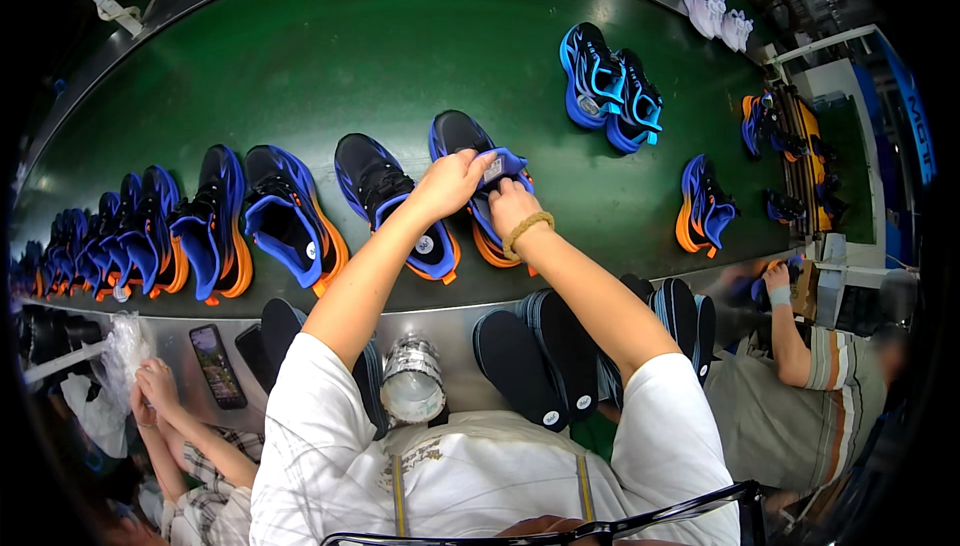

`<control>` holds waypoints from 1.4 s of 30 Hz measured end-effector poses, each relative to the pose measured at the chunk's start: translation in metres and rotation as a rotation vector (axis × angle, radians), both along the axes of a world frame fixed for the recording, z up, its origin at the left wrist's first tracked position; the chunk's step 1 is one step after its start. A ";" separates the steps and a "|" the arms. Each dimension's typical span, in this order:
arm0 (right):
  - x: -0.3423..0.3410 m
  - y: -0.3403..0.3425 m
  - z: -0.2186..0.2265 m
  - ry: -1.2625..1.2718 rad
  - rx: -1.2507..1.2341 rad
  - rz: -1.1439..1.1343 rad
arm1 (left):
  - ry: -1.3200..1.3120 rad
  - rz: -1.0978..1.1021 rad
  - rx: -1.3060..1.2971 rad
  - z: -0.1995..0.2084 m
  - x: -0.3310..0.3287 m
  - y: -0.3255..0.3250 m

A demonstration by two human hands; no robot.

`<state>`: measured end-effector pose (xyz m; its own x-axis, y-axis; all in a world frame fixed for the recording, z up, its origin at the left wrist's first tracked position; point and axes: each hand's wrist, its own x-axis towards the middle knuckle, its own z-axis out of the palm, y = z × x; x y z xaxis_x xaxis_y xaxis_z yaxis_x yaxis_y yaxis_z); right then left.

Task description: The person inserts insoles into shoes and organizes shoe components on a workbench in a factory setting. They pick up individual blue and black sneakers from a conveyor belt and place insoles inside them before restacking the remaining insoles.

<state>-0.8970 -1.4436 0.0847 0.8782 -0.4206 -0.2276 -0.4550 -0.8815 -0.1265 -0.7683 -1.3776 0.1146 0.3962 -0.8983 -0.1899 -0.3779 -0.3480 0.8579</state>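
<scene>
A black and blue sneaker [462, 132] with an orange sole lies on the green belt in front of me, toe pointing away. My left hand [450, 184] is closed on its blue tongue, which is pulled up and shows a small label. At the shoe's opening, my right hand [515, 208], with a tan band at its wrist, has its fingers curled down inside. The fingertips are hidden, and whatever they grip cannot be seen. Just left of it lies a matching sneaker [370, 168] with a round white sticker inside, partly behind my left forearm.
More matching sneakers [218, 211] line the belt [300, 66] leftward. A light-blue-trimmed pair [610, 86] sits far right, a single sneaker [705, 204] nearer. Along the metal ledge are black insoles [520, 361], a tape roll [412, 381] and a phone [217, 366]. Co-workers sit on both sides.
</scene>
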 end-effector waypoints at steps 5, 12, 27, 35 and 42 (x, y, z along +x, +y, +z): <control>0.003 0.001 0.006 0.145 0.055 -0.006 | -0.226 0.018 0.049 0.001 -0.008 0.004; 0.005 0.001 0.012 0.398 0.094 0.074 | -0.357 -0.006 0.066 0.001 -0.012 0.005; 0.030 -0.003 0.030 0.739 0.115 0.262 | -0.052 0.350 -0.126 -0.010 -0.032 -0.001; 0.044 -0.020 -0.021 0.383 0.242 0.153 | -0.312 0.312 -0.373 -0.022 -0.053 -0.002; 0.054 -0.023 -0.045 0.369 0.145 0.176 | -0.374 0.169 -0.356 -0.027 -0.053 -0.005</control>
